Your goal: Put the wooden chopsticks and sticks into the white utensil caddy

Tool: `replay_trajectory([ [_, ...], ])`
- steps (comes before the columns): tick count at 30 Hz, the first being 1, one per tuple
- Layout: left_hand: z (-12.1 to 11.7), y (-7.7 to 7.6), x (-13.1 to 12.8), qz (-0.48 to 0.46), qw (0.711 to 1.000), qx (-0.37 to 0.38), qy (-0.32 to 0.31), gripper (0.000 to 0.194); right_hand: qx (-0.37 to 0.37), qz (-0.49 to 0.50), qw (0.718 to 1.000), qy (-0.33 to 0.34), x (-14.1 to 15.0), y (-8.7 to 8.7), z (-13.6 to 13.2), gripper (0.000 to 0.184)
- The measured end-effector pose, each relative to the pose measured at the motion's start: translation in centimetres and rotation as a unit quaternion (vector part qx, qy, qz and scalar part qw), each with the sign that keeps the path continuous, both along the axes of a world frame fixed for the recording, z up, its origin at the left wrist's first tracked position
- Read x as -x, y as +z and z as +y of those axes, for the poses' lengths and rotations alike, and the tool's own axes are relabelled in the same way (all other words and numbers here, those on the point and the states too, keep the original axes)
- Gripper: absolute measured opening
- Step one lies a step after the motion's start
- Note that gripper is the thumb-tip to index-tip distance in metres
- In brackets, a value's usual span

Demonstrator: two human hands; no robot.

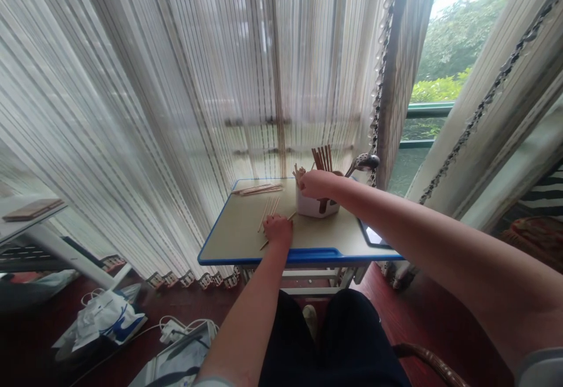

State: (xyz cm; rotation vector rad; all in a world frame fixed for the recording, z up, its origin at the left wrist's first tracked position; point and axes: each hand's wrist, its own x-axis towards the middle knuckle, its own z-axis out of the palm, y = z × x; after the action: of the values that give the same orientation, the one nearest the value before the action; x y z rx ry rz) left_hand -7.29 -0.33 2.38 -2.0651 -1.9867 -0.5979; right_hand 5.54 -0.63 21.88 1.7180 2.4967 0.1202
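A white utensil holder [308, 207] with a brown mark stands at the back right of a small table. My right hand [315, 183] reaches to its left compartment, fingers closed around pale wooden chopsticks [299, 171] whose ends stick up. Darker brown chopsticks [322, 157] and a metal slotted ladle [364, 162] also stand in the holder. On the tabletop, my left hand [278, 228] is curled over a chopstick [291, 216] lying at a slant. Just beyond it lie a few loose chopsticks [274, 206], and a flat pile of chopsticks [260, 189] rests near the back edge.
The table [229, 231] has a blue rim and a blue pen groove [314, 253]. A dark-edged flat device [373, 236] lies at its right, partly under my forearm. Sheer curtains [197, 82] hang directly behind. Bags [105, 316] and a power strip [173, 331] lie on the floor at left.
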Motion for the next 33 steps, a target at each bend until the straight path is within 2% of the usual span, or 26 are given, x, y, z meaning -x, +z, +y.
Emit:
replay_trajectory([
  [2,0.3,-0.2,-0.1,0.004,1.000,0.012,-0.005,0.024,-0.001,-0.007,1.000,0.009,-0.1,0.0,-0.1,0.028],
  [5,0.5,-0.4,-0.2,0.000,1.000,-0.009,-0.007,0.026,-0.013,-0.004,1.000,0.009,-0.3,0.1,-0.3,0.029],
  [10,0.4,-0.2,0.0,-0.059,0.991,-0.117,0.029,0.025,-0.035,0.032,0.999,-0.005,-0.8,0.7,-0.5,0.028],
  [13,0.2,-0.1,0.2,-0.107,0.970,-0.216,-0.033,0.023,-0.031,0.063,0.998,0.008,-0.7,0.7,-0.6,0.030],
  [17,0.2,-0.3,0.5,-0.164,0.925,-0.311,-0.144,0.016,0.094,0.122,0.988,0.009,-0.6,0.6,-1.3,0.043],
  [19,0.1,-0.4,0.5,-0.189,0.915,-0.319,-0.160,0.015,0.142,0.136,0.980,0.028,-0.6,0.5,-1.7,0.035],
  [21,0.1,-0.4,0.6,-0.203,0.916,-0.303,-0.169,0.016,0.145,0.133,0.979,0.050,-0.4,0.4,-2.1,0.028],
  [23,0.0,-0.4,0.7,-0.211,0.921,-0.278,-0.174,0.018,0.116,0.106,0.986,0.062,-0.1,0.3,-2.3,0.026],
  [26,-0.2,-0.4,0.7,-0.224,0.925,-0.254,-0.173,0.020,0.016,0.041,0.994,0.098,0.8,0.1,-2.7,0.026],
  [28,-0.2,-0.4,0.7,-0.232,0.924,-0.251,-0.172,0.020,-0.007,0.018,0.993,0.121,1.3,0.1,-2.9,0.022],
  [31,-0.2,-0.4,0.7,-0.238,0.924,-0.249,-0.164,0.020,0.064,0.022,0.990,0.123,1.1,1.3,-2.6,0.022],
  [33,0.0,-0.3,0.7,-0.239,0.930,-0.241,-0.143,0.020,0.091,0.065,0.989,0.095,0.0,3.2,-1.9,0.022],
])
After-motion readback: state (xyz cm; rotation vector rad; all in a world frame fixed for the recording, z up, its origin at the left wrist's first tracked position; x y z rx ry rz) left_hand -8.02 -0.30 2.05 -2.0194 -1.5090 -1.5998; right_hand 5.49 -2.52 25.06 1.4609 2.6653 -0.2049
